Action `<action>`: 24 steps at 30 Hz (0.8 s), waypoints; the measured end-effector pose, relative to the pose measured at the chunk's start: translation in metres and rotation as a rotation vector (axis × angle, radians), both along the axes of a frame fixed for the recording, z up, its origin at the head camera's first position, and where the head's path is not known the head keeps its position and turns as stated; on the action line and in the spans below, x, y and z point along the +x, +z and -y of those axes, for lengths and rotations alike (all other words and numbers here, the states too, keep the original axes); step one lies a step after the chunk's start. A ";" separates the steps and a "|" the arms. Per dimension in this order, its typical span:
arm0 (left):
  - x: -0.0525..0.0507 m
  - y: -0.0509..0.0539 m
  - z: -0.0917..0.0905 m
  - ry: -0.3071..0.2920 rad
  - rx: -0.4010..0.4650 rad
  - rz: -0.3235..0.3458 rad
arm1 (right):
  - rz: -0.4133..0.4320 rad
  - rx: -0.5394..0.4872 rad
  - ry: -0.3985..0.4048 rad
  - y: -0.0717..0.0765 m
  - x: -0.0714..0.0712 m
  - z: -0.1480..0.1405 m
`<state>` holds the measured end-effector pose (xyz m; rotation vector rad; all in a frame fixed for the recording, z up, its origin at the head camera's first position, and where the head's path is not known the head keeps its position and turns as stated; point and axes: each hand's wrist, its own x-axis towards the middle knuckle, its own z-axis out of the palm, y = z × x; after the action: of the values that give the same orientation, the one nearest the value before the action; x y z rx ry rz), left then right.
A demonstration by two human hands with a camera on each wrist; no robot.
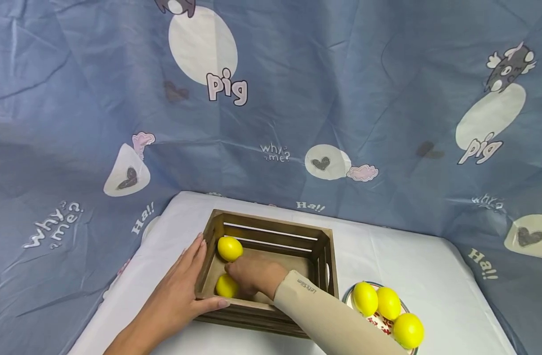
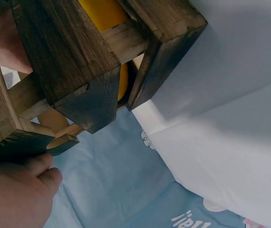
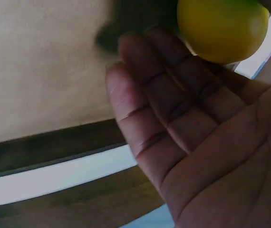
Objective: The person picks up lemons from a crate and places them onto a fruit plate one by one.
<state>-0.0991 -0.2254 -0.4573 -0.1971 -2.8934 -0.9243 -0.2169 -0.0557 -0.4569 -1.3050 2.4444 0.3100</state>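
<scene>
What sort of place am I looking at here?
Probably a makeshift indoor tabletop set, perhaps for filming: a cartoon-printed blue cloth forms the backdrop behind a white-covered table bearing a wooden crate.

1. Table: bears crate; plate right of it, nearer.
2. In crate, left end: far fruit, near fruit.
3. Right hand inside crate, right of near fruit; forearm crosses near rim.
4. Left hand along crate's left end, thumb at near rim.
5. On plate: three fruits, two far, one near right.
6. Cloth behind table, also left and right.
</scene>
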 end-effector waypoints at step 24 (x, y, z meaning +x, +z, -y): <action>0.000 0.003 0.000 -0.014 -0.008 0.024 | 0.195 0.008 0.017 -0.002 0.000 0.002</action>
<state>-0.0992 -0.2255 -0.4542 -0.2083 -2.9215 -0.9234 -0.2172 -0.0575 -0.4591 -1.2889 2.2690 0.1864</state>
